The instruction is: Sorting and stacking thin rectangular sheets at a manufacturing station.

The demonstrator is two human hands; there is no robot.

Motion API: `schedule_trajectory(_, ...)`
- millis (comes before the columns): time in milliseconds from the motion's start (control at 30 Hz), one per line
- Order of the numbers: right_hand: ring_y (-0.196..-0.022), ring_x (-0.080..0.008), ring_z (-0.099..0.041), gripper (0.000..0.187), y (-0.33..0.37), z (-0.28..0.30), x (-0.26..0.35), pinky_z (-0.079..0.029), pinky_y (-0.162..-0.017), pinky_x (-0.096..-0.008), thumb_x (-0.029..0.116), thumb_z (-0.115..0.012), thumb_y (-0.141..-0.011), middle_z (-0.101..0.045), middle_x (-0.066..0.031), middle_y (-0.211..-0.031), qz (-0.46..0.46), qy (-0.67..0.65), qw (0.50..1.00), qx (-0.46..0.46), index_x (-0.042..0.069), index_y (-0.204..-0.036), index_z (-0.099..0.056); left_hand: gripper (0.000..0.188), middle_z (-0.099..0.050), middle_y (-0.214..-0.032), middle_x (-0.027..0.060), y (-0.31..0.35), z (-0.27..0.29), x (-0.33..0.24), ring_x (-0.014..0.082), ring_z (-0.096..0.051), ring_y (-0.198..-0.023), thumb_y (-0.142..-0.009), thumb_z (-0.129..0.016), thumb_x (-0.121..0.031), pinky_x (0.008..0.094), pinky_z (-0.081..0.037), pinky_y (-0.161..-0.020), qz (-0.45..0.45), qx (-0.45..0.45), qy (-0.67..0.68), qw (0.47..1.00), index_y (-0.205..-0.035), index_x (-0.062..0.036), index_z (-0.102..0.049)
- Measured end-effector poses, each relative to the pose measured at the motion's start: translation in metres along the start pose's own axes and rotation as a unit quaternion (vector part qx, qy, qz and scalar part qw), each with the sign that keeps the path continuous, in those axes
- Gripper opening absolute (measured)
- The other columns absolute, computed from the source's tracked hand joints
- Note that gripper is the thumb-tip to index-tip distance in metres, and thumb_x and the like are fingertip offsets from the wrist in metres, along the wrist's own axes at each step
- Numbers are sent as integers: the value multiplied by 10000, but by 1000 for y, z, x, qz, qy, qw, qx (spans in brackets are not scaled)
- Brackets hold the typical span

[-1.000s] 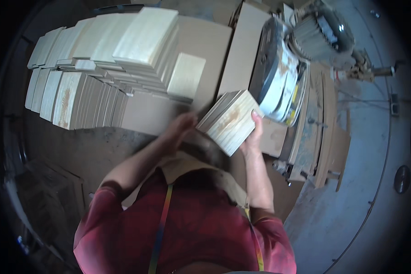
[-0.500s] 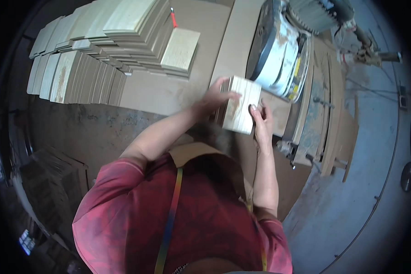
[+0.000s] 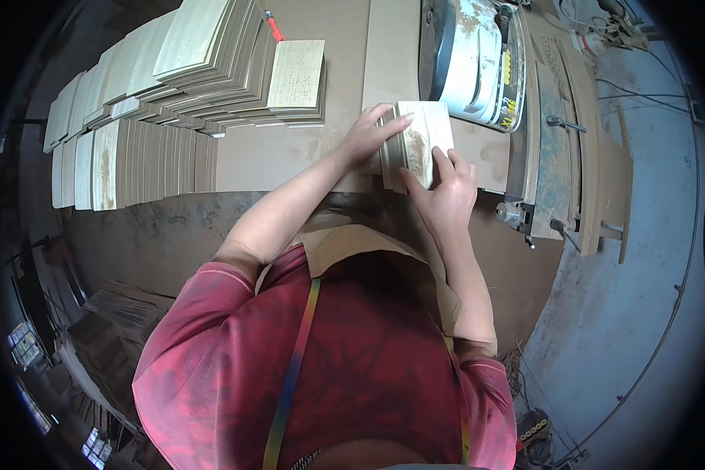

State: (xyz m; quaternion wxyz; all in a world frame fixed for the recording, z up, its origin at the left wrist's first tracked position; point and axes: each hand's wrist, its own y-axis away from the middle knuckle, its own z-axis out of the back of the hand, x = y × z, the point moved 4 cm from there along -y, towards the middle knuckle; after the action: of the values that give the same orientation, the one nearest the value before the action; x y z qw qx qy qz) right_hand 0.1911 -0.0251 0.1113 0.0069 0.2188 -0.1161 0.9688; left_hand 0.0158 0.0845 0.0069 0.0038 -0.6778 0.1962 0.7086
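Board bundle: a short stack of pale wooden boards point(image 3: 433, 117), top board with a brown streak, at the bench's point(image 3: 290, 160) front edge, toward its right part; whether it rests on the bench or is held just above cannot be told.
Left grip: the left hand point(image 3: 362, 139) holds the bundle's left side, thumb reaching onto the top board.
Right grip: the right hand point(image 3: 450, 192) holds the bundle's near right part, thumb at the near end, fingertips bent against the right side.
Small pile: light boards point(image 3: 298, 74) lying flat, farther from the front edge, left of the bundle.
Red tool: a red-handled item point(image 3: 275, 29) just beyond that pile.
Long rows: many boards point(image 3: 153, 160) standing and leaning along the bench's left part, the nearer row close to the front edge.
Machine: a white and dark housing point(image 3: 474, 66) beyond the bundle and to its right.
Clothing: red patterned shirt point(image 3: 368, 345), tan apron point(image 3: 360, 239).
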Motion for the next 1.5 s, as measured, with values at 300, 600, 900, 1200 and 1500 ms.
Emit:
schedule_trajectory(300,-1241,-408,-674,449,15,8,0,-591,-1031,-480,215,-935,-833,-746,-158,-1273,103,-61,980,-162,51,-1238,-831,625,-703,-1390,142,2,8,-9,224,-653,-1262,-1162,-599,-474,361,-538,-1084,24,71,140,987,-1563,5,-620)
schedule_trajectory(600,-1210,-409,-677,356,54,1,-104,-578,-1039,-486,179,-880,-881,-737,-162,-1263,-65,32,984,-166,56,-1211,-829,515,-735,-1272,60,12,37,-18,143,-674,-1111,-1139,-700,-341,300,-565,-929,88,144,-33,985,-1573,-72,-632)
schedule_trajectory(900,-1192,-443,-668,411,-21,-76,-169,-559,-1057,-505,237,-753,-998,-718,-249,-1366,-65,127,973,-183,-3,-1331,-779,489,-770,-1125,74,19,11,-49,142,-719,-998,-1033,-844,-342,275,-579,-880,35,29,-1,999,-1409,-63,-706)
schedule_trajectory(1200,-1267,-490,-671,748,3,-12,-5,-597,-1009,-519,433,-886,-888,-652,-314,-1485,-13,-52,998,-15,-15,-1457,-698,390,-768,-1123,78,17,-6,-39,163,-733,-1047,-1034,-851,-319,333,-619,-933,39,-48,22,998,-1295,-52,-738)
schedule_trajectory(1500,-1215,-451,-649,568,49,-54,-152,-576,-1037,-519,275,-870,-884,-688,-255,-1349,-57,101,979,-166,-12,-1354,-731,365,-758,-1145,65,16,23,-26,153,-737,-1043,-1043,-846,-267,325,-639,-918,13,17,59,998,-1336,-77,-742)
